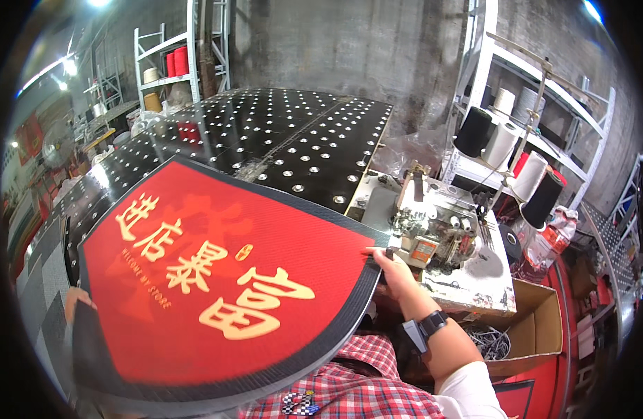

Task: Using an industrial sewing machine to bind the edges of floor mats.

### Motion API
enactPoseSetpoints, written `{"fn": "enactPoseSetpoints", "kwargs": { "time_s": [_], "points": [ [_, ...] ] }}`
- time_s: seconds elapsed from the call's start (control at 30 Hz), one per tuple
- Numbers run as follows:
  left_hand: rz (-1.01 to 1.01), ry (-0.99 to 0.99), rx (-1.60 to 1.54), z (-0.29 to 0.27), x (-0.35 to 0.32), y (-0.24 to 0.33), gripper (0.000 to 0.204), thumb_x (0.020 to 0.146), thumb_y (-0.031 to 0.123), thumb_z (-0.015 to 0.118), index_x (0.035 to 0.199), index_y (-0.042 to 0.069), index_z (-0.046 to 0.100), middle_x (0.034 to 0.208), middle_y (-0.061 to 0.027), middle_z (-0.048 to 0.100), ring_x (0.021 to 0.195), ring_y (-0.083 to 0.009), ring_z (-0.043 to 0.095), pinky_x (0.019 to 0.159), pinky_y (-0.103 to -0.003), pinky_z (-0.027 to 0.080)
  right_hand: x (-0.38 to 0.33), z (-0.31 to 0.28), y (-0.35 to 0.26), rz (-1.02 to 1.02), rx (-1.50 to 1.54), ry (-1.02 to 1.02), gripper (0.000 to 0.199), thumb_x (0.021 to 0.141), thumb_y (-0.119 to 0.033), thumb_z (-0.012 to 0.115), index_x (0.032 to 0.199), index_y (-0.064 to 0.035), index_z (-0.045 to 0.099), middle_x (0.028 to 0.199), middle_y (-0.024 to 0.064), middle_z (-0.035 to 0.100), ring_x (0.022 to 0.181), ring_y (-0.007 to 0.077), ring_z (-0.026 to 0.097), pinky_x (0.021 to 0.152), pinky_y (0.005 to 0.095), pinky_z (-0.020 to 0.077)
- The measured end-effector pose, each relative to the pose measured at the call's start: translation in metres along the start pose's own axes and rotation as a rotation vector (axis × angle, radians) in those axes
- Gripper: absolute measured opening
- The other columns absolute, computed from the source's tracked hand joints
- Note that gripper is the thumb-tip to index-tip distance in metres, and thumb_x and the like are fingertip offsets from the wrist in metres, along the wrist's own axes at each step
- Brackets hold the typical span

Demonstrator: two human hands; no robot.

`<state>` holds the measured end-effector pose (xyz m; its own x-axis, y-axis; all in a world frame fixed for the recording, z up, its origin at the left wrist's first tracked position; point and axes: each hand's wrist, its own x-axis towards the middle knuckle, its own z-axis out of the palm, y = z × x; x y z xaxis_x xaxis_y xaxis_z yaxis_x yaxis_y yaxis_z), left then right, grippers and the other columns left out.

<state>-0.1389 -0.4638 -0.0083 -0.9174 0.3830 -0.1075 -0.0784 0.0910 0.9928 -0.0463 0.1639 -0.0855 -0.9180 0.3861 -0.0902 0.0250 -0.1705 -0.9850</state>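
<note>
A red doormat with a dark border and gold lettering fills the space in front of me, tilted and overlapping the near part of the black table. My left hand is closed round its left edge; only some fingers show there. At the opposite edge my right hand grips the dark border, thumb on top, and the fingers beneath are hidden. Just beyond that hand stands an overlock sewing machine on a white worktop, close to the mat's right corner. A dark band with a grey device is on my right wrist.
Behind the mat stretches a black table studded with metal balls. Large thread cones crowd a white rack at the right. Below the sewing worktop sits an open cardboard box with dark scrap strips. Another shelf holds red thread cones at the back left.
</note>
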Motion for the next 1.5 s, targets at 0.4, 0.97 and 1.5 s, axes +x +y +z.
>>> {"fn": "enactPoseSetpoints", "kwargs": {
  "time_s": [0.4, 0.97, 1.5],
  "points": [
    [0.0, 0.768, 1.263, -0.024, -0.006, -0.033, 0.037, 0.084, 0.032, 0.042, 0.09, -0.003, 0.053, 0.083, -0.0132, 0.054, 0.081, -0.0251, 0.051, 0.075, -0.033, 0.038, 0.012, -0.02, 0.04, -0.06, 0.381, 0.274, 0.02, 0.075, -0.002, 0.053, 0.095, -0.0014, 0.057, 0.088, 0.0058, 0.058, 0.08, 0.014, 0.053, 0.075, 0.0266, 0.0427],
    [0.216, 0.909, 0.737, -0.051, 0.04, -0.111, 0.045, 0.086, 0.022, 0.043, 0.121, -0.005, 0.032, 0.122, -0.0149, 0.04, 0.109, -0.0233, 0.042, 0.091, -0.031, 0.031, -0.013, -0.021, 0.045, -0.084, 0.045, 0.214, 0.021, 0.082, -0.006, 0.048, 0.102, -0.0023, 0.056, 0.091, 0.0041, 0.057, 0.083, 0.0103, 0.05, 0.076, 0.0235, 0.0403],
    [0.073, 0.555, -0.217, 0.05, 0.167, -0.05, 0.032, 0.08, 0.018, 0.05, 0.107, 0.003, 0.046, 0.097, -0.0081, 0.055, 0.087, -0.0203, 0.054, 0.077, -0.032, 0.043, -0.073, -0.006, 0.073, 0.013, 0.218, 0.008, 0.023, 0.086, -0.013, 0.048, 0.106, -0.0028, 0.052, 0.097, 0.0038, 0.055, 0.085, 0.0093, 0.051, 0.078, 0.024, 0.0428]
  ]
}}
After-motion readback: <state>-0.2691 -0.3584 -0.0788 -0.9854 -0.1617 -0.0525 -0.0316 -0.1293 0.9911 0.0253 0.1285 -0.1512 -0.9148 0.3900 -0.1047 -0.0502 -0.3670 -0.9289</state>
